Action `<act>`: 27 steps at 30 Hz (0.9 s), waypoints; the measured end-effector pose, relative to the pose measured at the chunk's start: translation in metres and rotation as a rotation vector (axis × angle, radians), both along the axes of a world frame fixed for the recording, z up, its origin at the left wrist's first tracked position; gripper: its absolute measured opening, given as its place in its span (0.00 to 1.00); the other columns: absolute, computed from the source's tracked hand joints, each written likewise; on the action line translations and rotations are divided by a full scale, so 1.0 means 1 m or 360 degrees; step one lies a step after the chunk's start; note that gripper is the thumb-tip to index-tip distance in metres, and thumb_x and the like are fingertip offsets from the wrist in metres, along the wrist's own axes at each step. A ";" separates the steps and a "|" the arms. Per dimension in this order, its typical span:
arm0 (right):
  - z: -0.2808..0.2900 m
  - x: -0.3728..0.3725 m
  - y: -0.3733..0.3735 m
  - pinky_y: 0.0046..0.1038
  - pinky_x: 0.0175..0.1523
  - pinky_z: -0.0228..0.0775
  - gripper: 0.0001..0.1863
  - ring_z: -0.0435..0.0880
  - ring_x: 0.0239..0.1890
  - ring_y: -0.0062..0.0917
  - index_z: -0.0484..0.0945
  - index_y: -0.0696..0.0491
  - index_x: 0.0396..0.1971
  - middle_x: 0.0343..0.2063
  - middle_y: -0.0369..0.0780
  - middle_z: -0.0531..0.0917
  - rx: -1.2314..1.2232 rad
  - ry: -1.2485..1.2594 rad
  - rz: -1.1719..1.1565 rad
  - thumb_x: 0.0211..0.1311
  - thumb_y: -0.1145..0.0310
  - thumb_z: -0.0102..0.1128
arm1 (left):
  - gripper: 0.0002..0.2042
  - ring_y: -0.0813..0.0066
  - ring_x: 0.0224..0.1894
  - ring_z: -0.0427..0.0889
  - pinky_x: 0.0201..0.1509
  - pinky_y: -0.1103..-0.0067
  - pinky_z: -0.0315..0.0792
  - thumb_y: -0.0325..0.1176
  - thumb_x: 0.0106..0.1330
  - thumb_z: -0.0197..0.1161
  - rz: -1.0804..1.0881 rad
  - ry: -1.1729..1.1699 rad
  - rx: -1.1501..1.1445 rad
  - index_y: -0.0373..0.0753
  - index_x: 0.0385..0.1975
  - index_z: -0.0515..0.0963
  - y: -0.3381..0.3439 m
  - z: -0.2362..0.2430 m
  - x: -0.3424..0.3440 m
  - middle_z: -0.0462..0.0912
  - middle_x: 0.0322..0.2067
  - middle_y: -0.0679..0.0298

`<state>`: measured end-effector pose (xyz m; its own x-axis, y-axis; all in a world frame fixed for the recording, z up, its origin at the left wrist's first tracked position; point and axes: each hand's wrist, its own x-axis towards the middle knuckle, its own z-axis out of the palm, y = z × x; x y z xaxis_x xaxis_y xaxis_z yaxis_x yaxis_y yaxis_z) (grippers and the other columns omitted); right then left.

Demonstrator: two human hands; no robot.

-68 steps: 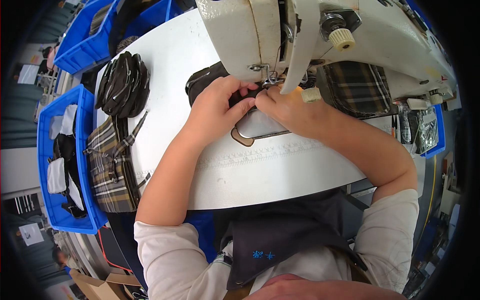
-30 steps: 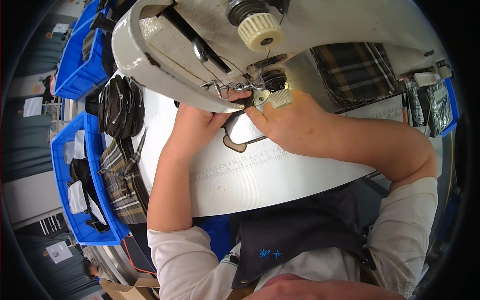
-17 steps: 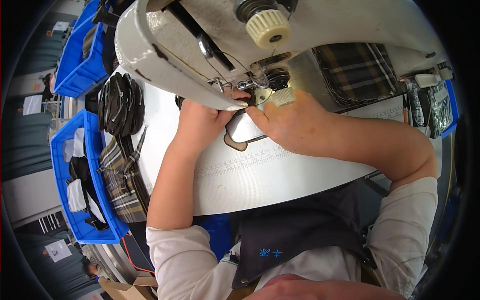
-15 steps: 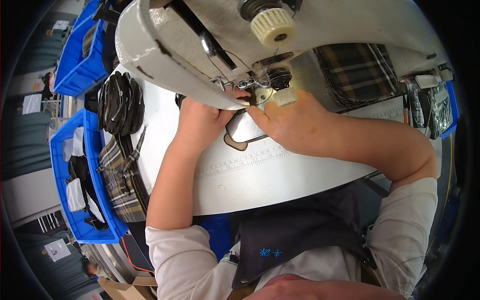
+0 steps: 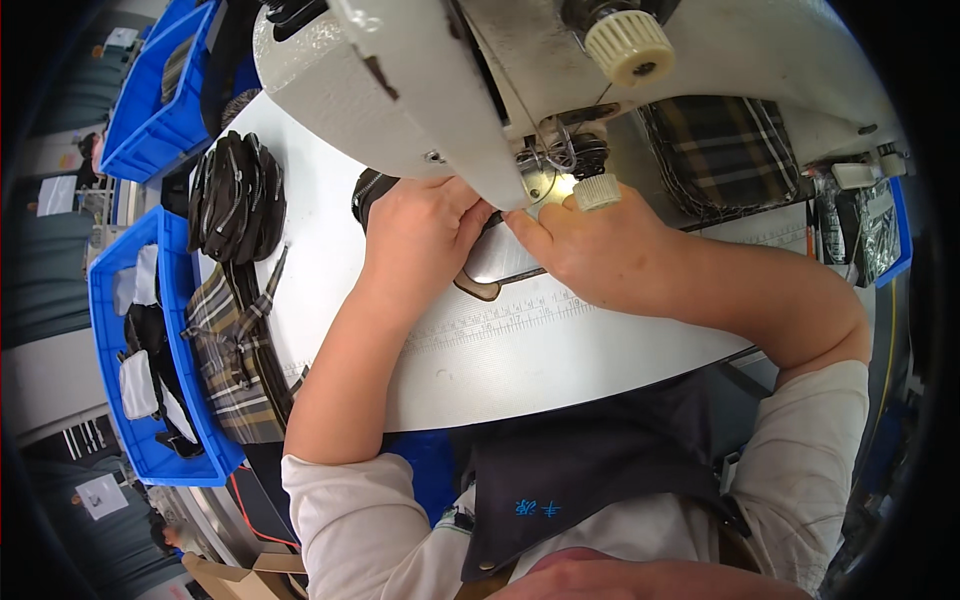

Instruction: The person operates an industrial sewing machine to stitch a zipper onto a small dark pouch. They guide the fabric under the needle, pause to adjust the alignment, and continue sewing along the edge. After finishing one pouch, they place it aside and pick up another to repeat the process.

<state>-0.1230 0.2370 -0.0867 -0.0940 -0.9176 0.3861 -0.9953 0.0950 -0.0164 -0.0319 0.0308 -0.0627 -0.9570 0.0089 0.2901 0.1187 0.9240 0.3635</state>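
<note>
Close to the needle area of a white sewing machine [image 5: 390, 90], both my hands work at a dark strip of fabric [image 5: 492, 220]. My left hand [image 5: 415, 230] is closed on the strip, thumb against curled fingers. From the other side, my right hand [image 5: 605, 240] pinches at the same strip, its fingertips partly hidden by a ridged cream knob [image 5: 598, 191]. Beside the left hand, a black bundle [image 5: 372, 192] pokes out. Under the hands lie a shiny metal plate [image 5: 497, 258] and a small tan, dark-edged tab [image 5: 478, 288]. The machine head covers part of the stitching spot.
Dark zippered pieces [image 5: 235, 195] are piled on the white table [image 5: 470, 385] at left, above plaid fabric [image 5: 235, 360]. Blue bins [image 5: 215, 440] stand beyond the left edge. A plaid panel [image 5: 725, 150] lies right of the needle, near plastic-wrapped items [image 5: 870, 230].
The machine head appears further right and lower in view, as my viewpoint shifts. My left fingers, earlier stretched toward the needle, are now drawn in. The right hand keeps nearly the same place.
</note>
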 end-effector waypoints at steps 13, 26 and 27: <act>-0.002 -0.001 -0.004 0.33 0.27 0.75 0.18 0.86 0.22 0.30 0.85 0.59 0.49 0.18 0.38 0.82 -0.0153 -0.0104 -0.0035 0.59 0.71 0.64 | 0.05 0.52 0.30 0.86 0.37 0.65 0.80 0.29 0.66 0.69 0.0118 -0.0219 0.0265 0.39 0.37 0.89 -0.012 -0.004 -0.001 0.87 0.27 0.55; 0.000 -0.007 -0.004 0.35 0.25 0.73 0.26 0.85 0.20 0.32 0.84 0.58 0.57 0.16 0.37 0.81 0.0010 -0.0138 0.0039 0.56 0.73 0.64 | 0.08 0.63 0.28 0.88 0.33 0.72 0.79 0.29 0.68 0.73 -0.0099 0.0031 -0.0216 0.44 0.45 0.90 -0.021 -0.013 -0.003 0.89 0.29 0.60; 0.002 -0.006 -0.004 0.35 0.25 0.74 0.26 0.85 0.20 0.32 0.84 0.58 0.58 0.16 0.37 0.81 0.0031 -0.0126 0.0025 0.56 0.73 0.63 | 0.07 0.63 0.27 0.88 0.32 0.72 0.79 0.29 0.68 0.73 -0.0106 0.0070 -0.0228 0.44 0.44 0.90 -0.021 -0.013 -0.003 0.89 0.29 0.60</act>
<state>-0.1290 0.2334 -0.0844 -0.1094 -0.9266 0.3599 -0.9923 0.0808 -0.0936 -0.0349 0.0094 -0.0761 -0.9393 0.1163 0.3229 0.1944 0.9556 0.2215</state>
